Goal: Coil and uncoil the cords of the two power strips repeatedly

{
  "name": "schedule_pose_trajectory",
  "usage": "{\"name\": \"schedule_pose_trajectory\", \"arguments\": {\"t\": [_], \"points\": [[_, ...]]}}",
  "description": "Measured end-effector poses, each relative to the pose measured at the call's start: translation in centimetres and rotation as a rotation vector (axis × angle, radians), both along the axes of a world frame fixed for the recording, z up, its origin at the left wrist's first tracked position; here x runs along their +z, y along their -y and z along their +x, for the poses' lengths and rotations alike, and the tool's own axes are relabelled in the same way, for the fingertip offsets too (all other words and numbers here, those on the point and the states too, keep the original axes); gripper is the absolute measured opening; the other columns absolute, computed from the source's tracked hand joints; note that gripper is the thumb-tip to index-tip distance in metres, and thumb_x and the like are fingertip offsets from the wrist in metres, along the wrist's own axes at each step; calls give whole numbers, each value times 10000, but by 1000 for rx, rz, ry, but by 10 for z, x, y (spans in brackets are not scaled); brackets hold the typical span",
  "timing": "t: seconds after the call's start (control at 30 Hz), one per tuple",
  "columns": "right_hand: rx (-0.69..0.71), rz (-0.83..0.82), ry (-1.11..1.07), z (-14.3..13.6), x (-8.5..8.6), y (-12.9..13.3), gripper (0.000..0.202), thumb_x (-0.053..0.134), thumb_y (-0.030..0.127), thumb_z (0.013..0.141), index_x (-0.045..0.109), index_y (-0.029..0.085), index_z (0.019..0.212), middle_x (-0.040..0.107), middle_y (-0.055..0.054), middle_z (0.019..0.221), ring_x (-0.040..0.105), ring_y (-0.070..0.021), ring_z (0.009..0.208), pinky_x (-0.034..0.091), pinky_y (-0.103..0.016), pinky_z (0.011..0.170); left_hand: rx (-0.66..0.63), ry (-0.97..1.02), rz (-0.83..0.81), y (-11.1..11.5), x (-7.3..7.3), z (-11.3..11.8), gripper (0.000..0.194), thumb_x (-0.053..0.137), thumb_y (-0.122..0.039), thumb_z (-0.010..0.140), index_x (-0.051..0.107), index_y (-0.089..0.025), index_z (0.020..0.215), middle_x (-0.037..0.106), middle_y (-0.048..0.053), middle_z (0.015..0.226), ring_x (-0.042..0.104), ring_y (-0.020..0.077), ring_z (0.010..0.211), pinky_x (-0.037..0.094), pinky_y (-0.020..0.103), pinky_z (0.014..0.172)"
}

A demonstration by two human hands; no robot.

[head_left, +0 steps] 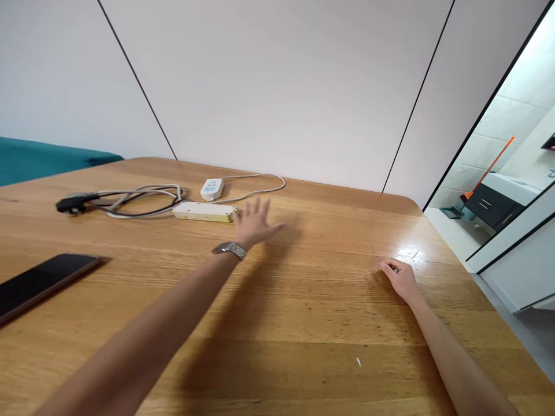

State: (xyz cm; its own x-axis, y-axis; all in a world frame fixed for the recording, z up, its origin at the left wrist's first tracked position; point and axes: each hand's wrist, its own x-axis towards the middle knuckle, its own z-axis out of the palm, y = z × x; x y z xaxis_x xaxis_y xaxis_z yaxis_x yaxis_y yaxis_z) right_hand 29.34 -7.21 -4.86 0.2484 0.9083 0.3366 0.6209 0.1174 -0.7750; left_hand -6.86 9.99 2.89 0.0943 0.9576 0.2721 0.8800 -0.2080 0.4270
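Observation:
With fingers spread wide, my left hand (pixel 254 224) reaches over the wooden table and holds nothing. A metal watch band (pixel 229 248) circles its wrist. Just beyond its fingertips, to the left, lies a white and yellowish power strip (pixel 203 212); I cannot tell whether they touch. My right hand (pixel 401 280) rests low at the table's right side, its fingers curled in. Whatever those fingers hold, if anything, is hidden. Close to it is a thin pale sliver (pixel 415 254) in a bright reflection, and another small white sliver (pixel 358 361) lies nearer to me.
Coiled black and grey cables (pixel 143 199) end in a black plug (pixel 73 203) at the left. Behind the strip sits a white plug-like device (pixel 212 189) with a looped cord. A dark phone (pixel 43 283) lies at the left edge. White wall panels (pixel 281 86) stand behind the table (pixel 303 323).

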Motion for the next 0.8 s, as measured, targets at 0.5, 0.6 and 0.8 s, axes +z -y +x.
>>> {"name": "schedule_pose_trajectory", "arguments": {"t": [0.5, 0.6, 0.8], "points": [[-28, -38, 31, -1, -2, 0, 338, 534, 470, 804, 652, 192, 654, 671, -35, 665, 583, -189, 634, 425, -283, 617, 53, -200, -61, -12, -22, -78, 753, 615, -535, 787, 435, -71, 1353, 381, 183, 1466, 228, 457, 1363, 119, 643, 1067], [-21, -43, 36, -1, -3, -1, 342, 528, 477, 803, 654, 194, 660, 678, -40, 680, 586, -194, 644, 424, -291, 633, -27, -247, -43, 4, -28, -64, 750, 520, -579, 823, 414, -89, 1381, 358, 204, 1473, 236, 424, 1375, 115, 635, 1072], [-23, -45, 42, 1, -4, -1, 355, 540, 496, 804, 663, 195, 661, 686, -41, 689, 596, -199, 657, 431, -296, 648, -160, -373, 14, 48, -32, -21, 755, 494, -619, 798, 409, -178, 1405, 395, 168, 1461, 347, 349, 1335, 193, 509, 1093]]}}
